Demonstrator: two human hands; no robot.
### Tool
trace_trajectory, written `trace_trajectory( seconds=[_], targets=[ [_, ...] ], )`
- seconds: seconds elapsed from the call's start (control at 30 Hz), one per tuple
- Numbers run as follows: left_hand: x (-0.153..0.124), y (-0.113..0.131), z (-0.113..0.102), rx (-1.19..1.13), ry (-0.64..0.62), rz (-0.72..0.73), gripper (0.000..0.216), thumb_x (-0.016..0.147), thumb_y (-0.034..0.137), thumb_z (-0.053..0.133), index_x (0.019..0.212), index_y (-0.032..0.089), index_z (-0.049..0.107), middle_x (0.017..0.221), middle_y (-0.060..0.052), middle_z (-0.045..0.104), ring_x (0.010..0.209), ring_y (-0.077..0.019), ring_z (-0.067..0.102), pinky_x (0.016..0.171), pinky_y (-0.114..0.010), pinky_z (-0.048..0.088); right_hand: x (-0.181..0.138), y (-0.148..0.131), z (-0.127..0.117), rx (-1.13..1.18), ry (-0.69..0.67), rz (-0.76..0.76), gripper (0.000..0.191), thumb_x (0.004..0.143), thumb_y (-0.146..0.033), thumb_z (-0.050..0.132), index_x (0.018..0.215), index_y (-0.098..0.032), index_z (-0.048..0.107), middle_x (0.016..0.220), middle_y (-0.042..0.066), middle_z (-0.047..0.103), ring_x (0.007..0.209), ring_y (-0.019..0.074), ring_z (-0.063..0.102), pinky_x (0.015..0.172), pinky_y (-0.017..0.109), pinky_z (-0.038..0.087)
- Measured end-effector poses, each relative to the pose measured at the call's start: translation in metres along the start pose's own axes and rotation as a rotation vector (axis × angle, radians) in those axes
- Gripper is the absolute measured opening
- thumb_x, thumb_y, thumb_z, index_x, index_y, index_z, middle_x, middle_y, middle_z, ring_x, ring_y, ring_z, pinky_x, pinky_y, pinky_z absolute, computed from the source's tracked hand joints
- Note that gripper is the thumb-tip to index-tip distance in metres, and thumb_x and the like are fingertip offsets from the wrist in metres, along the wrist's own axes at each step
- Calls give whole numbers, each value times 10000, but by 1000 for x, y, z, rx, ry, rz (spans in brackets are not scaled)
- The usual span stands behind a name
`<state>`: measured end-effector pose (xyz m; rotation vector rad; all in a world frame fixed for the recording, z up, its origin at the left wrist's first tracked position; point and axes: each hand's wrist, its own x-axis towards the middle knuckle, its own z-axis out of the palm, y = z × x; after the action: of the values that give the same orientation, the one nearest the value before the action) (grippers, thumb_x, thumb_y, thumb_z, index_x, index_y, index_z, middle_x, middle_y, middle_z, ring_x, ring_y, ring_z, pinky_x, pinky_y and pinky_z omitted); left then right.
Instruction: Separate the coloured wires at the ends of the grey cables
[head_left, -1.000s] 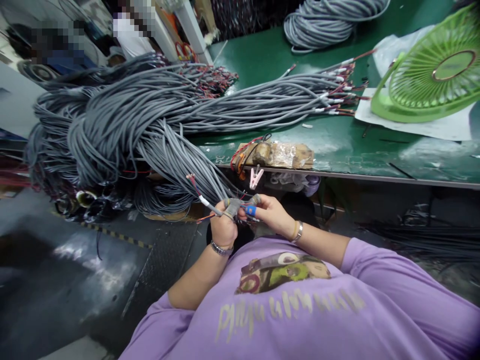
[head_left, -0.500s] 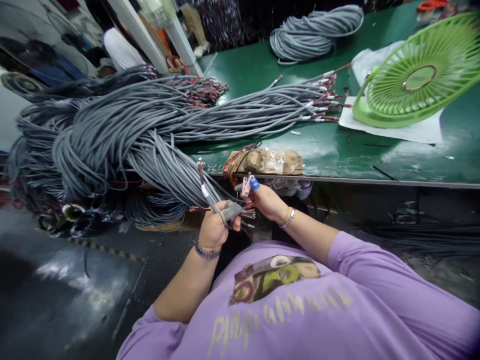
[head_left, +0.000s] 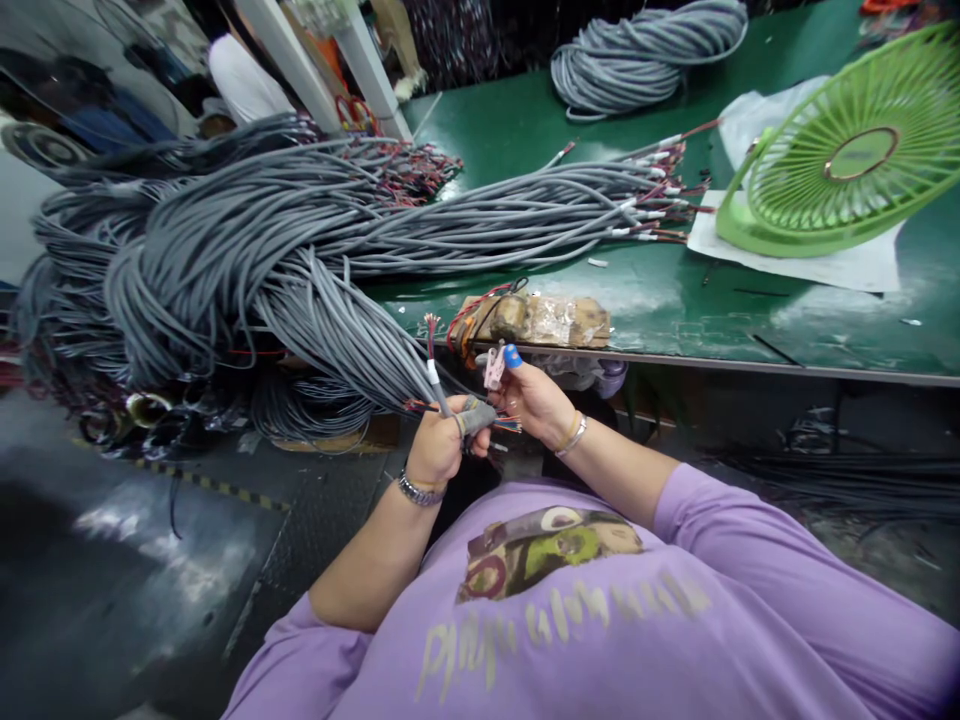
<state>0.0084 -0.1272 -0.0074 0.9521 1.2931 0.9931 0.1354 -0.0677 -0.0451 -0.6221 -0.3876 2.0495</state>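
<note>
Your left hand (head_left: 433, 452) is fisted around the gray cable (head_left: 442, 398) just behind its stripped end, taped fingertips (head_left: 475, 414) pinched tight on the jacket. The white sleeve and the fanned colored cores (head_left: 430, 322) stick up above the fist; more loose cores (head_left: 504, 424) spread out to the right between your hands.

Your right hand (head_left: 534, 400) sits just beside the left one. The thumb and the blue-capped finger (head_left: 512, 356) are pressed together on a small pink clip (head_left: 494, 366), held up close to the table edge (head_left: 675, 358). Can't tell whether the clip is biting a wire.

Handling, as I judge it: the cable is light at the end but drags, because it runs back into the big gray bundle (head_left: 247, 250) draped off the bench to your left. The jacket looks smooth and a bit slippery, so gripping on the jacket right below the white sleeve, as you do, is the right spot. The cores are thin, soft and kink easily; take them near the root, not by the tips.

Further out: a taped brown block with red and black leads (head_left: 540, 318) sits on the bench edge straight ahead of your hands. Behind it, a flat run of gray cables with stripped ends (head_left: 652, 195), a coil (head_left: 645, 50) at the far side, and a green fan (head_left: 840, 150) on white paper.

Writing: pale lettering on your purple shirt (head_left: 570, 620), not readable. Nothing legible on cable, clip or fan hub.
</note>
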Motion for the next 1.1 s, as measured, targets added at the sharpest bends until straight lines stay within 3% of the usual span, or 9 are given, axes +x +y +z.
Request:
trace_trajectory(
  seconds=[0.2,0.3,0.5,0.67,0.87,1.0,1.1],
  targets=[
    [-6,-2,-2,9,-15,61,265,663,331,740,536,143,602,432,2,568,352,-85,491,370,-191,393,-7,-6,-3,-11,-37,126,558,818,-693,551,846,-147,660,703,20,619,582,98,517,513,208,421],
    [-11,-8,-2,6,18,136,249,698,330,730,565,145,629,451,2,582,372,-87,509,387,-192,415,-6,-7,-4,-49,-74,144,543,819,-681,558,872,-152,663,735,28,627,589,102,528,510,211,434],
    [-13,-16,4,-109,175,199,199,711,325,727,638,152,662,480,13,599,402,-87,532,403,-185,447,-4,-2,-9,-148,-108,-62,335,706,-453,779,802,-153,664,691,-19,582,568,75,476,510,191,432],
    [-9,-12,9,-138,208,183,209,694,316,730,609,148,638,464,18,580,389,-86,516,390,-187,448,2,6,-15,-218,-40,-218,423,748,-576,707,780,-157,655,704,-1,607,589,80,493,539,197,430],
    [-6,-13,10,-124,206,169,226,701,324,726,605,146,624,472,16,583,397,-88,523,395,-188,455,6,0,-3,-32,-95,57,458,785,-619,658,782,-162,629,689,-2,611,531,79,464,485,205,413],
    [-5,-13,11,-105,208,148,252,689,351,729,597,146,616,467,10,585,391,-89,522,396,-189,454,6,-2,2,45,-81,101,449,811,-602,642,747,-159,613,600,-20,569,488,76,442,461,201,393],
    [-5,-12,12,-93,204,149,269,685,367,728,589,146,607,466,8,586,386,-87,517,399,-191,451,9,0,0,80,-83,114,439,808,-593,653,760,-158,622,644,-8,602,509,76,472,473,200,408]
  ],
)
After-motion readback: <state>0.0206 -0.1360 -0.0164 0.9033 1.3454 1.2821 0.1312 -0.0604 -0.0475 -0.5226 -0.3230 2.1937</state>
